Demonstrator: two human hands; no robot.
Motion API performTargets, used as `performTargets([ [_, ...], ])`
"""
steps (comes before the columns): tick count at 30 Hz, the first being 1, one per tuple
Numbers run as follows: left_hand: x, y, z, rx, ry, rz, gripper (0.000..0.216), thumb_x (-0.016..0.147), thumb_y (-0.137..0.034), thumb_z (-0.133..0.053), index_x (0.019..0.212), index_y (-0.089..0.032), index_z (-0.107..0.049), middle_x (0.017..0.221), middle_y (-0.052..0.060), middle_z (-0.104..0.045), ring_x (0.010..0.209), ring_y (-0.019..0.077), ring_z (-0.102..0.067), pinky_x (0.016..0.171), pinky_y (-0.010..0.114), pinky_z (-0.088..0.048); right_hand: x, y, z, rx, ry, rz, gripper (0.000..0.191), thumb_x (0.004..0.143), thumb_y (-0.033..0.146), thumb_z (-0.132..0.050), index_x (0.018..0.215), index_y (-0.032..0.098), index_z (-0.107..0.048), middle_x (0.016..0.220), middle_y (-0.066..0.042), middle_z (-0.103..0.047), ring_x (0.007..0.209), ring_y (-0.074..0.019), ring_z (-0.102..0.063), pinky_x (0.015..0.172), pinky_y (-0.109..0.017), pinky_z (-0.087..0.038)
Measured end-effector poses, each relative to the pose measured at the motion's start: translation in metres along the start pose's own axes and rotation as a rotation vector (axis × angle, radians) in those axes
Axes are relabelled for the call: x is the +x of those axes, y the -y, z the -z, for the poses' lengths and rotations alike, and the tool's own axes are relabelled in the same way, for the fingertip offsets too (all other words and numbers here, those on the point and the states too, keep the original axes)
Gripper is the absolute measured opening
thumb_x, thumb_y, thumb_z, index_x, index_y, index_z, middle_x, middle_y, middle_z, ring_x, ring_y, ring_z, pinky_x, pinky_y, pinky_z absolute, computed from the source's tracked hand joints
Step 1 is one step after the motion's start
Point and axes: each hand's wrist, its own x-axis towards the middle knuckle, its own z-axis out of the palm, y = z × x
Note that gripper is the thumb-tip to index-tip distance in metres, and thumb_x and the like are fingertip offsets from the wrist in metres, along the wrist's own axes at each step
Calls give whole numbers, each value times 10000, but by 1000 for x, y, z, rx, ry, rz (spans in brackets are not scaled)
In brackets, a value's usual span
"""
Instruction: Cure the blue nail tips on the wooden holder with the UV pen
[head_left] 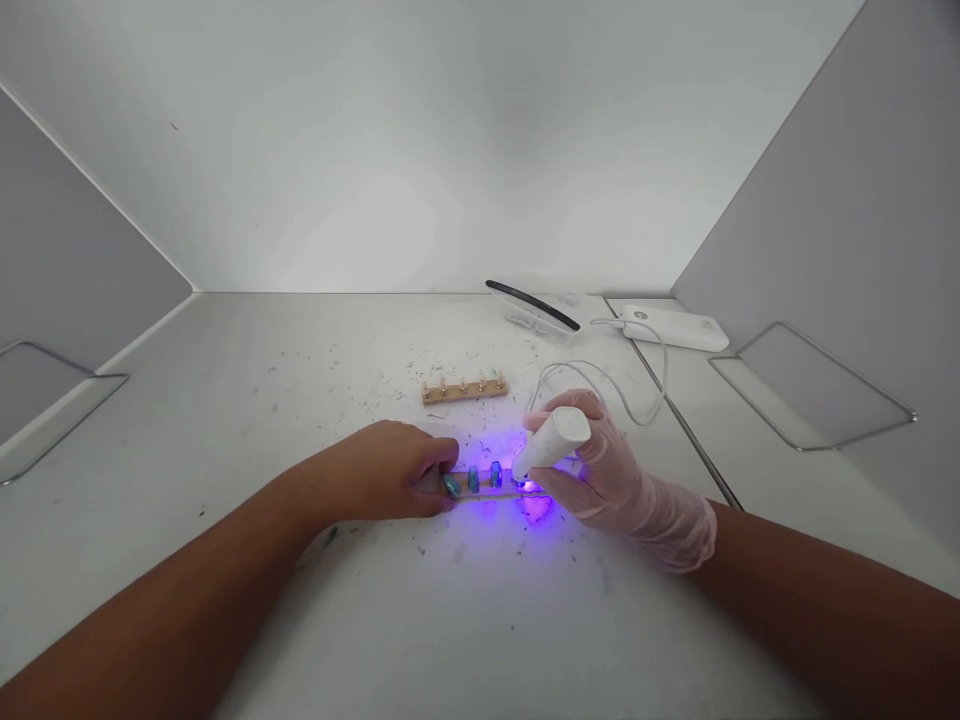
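My bare left hand (397, 468) is closed on the left end of a nail display stand (484, 491) that lies on the white table. Several shiny blue-green false nails (473, 479) stand along it. In its pink glove, my right hand (592, 465) grips a white handheld UV nail lamp (556, 440), tilted with its head down over the stand's right end. Violet light from the lamp spreads over the stand and the tabletop. Whatever nail sits under the lamp head is hidden.
Behind the hands lies a wooden stand (465, 391) with several small posts. A black nail file (532, 305) rests on a clear box (538, 325). A white cable (652, 400) loops near a white power bank (675, 327). Wire frames (814, 385) stand at the sides; dark specks dot the table.
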Motion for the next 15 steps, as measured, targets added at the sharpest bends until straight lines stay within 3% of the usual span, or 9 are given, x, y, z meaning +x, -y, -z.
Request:
performTargets([
  [5,-1,0,0,3,-2,-5,211,861,-422,-625,806,-238,-537,733,-24,-626,641,153,-507,603,312,-318,1,1,0,-6,8,-14,421,894,175,-625,1278,310,-519,937,-7,-601,855,-226,-607,824,-440,-520],
  [10,-1,1,-1,3,-8,-10,199,859,-412,-635,813,-238,-548,739,-23,-632,643,149,-506,607,310,-314,1,-2,-2,-14,-39,40,523,915,179,-623,1393,319,-465,930,-7,-632,853,-231,-593,802,-428,-519],
  [15,-1,0,-1,4,-10,-6,198,858,-411,-633,815,-236,-550,735,-25,-627,645,151,-512,605,313,-315,1,-1,-1,-38,-10,22,491,900,180,-618,1350,316,-476,939,-7,-615,847,-227,-613,805,-434,-529],
])
